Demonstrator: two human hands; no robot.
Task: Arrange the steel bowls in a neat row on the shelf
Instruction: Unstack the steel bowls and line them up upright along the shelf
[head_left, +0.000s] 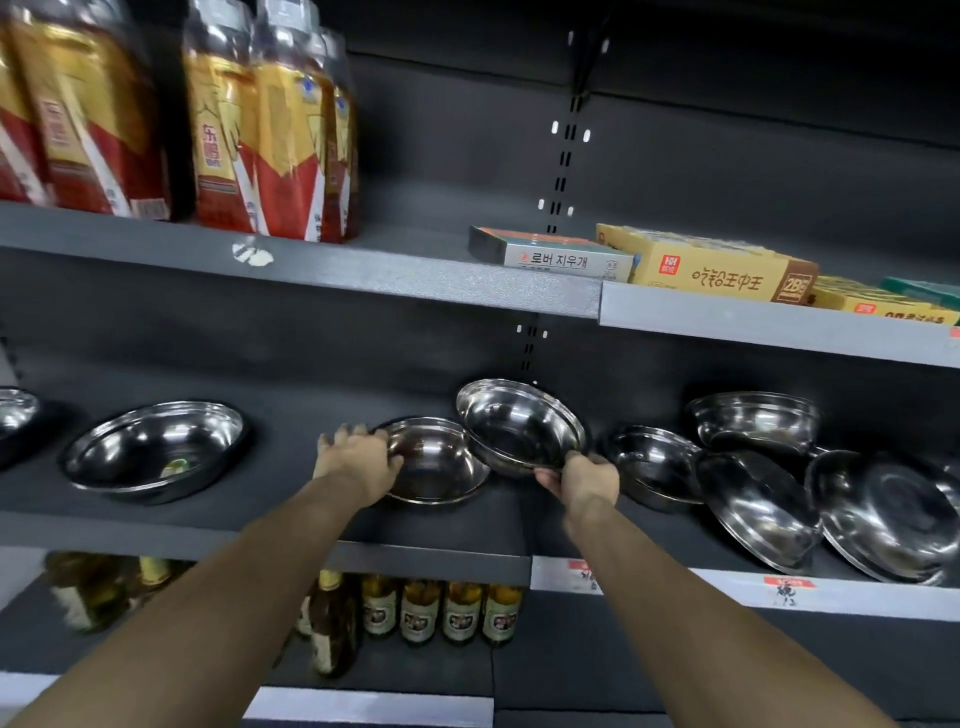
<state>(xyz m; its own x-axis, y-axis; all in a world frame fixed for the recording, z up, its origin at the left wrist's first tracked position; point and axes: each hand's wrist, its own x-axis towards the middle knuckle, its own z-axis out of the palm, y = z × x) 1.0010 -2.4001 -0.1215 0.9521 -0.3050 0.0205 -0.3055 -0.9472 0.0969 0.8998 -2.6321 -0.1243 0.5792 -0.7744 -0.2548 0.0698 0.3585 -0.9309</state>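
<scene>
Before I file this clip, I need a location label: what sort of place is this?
Most likely a shop aisle. Dark metal shelving carries price tags on its front edge, with steel bowls, boxed goods and rows of bottles stocked like merchandise.

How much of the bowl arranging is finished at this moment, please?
Done: one bowl sits flat and apart on the left of the shelf. In hand: the left hand holds a flat bowl, and the right hand grips the rim of a tilted bowl. Left: the jumbled, overlapping bowls on the right.
</scene>
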